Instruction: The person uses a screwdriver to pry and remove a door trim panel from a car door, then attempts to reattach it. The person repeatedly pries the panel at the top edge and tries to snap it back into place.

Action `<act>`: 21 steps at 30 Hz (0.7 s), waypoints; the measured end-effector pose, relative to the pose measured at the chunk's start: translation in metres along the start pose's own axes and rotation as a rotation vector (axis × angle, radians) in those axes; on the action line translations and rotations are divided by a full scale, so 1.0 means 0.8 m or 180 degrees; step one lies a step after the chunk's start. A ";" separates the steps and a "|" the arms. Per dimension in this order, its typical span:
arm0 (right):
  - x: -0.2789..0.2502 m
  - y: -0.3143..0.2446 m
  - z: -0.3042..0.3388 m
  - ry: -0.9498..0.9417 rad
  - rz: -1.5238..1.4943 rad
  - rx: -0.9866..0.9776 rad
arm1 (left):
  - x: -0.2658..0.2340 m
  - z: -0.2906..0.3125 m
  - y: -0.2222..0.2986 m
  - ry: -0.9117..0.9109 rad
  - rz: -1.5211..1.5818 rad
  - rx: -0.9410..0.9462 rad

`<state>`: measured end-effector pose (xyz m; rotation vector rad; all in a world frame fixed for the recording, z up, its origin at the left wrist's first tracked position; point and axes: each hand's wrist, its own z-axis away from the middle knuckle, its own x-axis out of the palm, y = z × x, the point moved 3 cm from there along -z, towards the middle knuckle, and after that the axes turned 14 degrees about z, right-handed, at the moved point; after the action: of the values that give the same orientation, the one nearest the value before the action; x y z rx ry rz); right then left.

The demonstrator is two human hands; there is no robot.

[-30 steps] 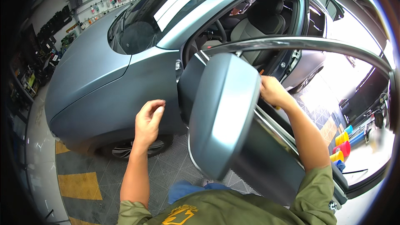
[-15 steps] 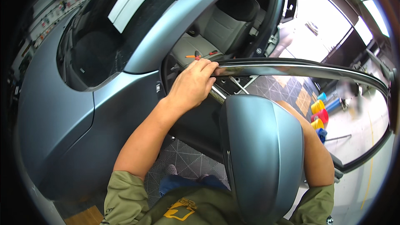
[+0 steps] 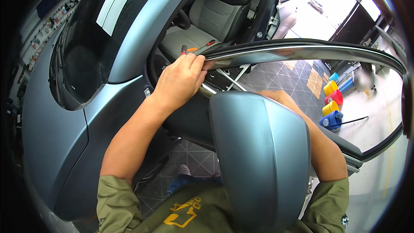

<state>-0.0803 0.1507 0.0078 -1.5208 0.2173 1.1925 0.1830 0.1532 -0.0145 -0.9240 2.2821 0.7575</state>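
Observation:
My left hand (image 3: 180, 82) is closed over the front end of the open car door's window frame (image 3: 297, 51), its fingers curled across the upper edge. In front of me, the blue-grey side mirror (image 3: 263, 155) covers much of the door. My right arm reaches around the mirror's right side, and only the back of my right hand (image 3: 279, 98) shows above the housing; its fingers are hidden. Past my left fingertips, a tool with a red and dark handle and an orange part (image 3: 188, 50) lies by the car seat (image 3: 207, 21), with another red-handled tool (image 3: 210, 42) near it.
The blue-grey car body (image 3: 56, 138) with its windshield fills the left. Dark patterned floor tiles (image 3: 189, 159) lie below. Beyond the window opening stand yellow, red and blue buckets (image 3: 333, 98) at the right. Shelves with small items (image 3: 51, 21) line the far left.
The view has shifted, so the car sits further left. My left hand stays on the window frame. More of my right hand now shows above the mirror.

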 end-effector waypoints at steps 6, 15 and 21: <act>-0.006 0.000 -0.012 0.0336 0.1126 -0.0848 | 0.005 0.002 0.003 0.0062 -0.0291 0.0066; -0.008 -0.007 0.000 0.0278 0.1673 -0.1017 | -0.002 0.003 0.000 0.0027 0.0123 -0.0048; -0.006 -0.015 -0.030 0.1299 0.1894 -0.1302 | -0.015 0.017 -0.013 0.0035 0.0274 -0.0016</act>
<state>-0.0609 0.1331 0.0160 -2.1464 0.7797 1.4273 0.2019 0.1613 -0.0190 -0.8385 2.3433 0.7969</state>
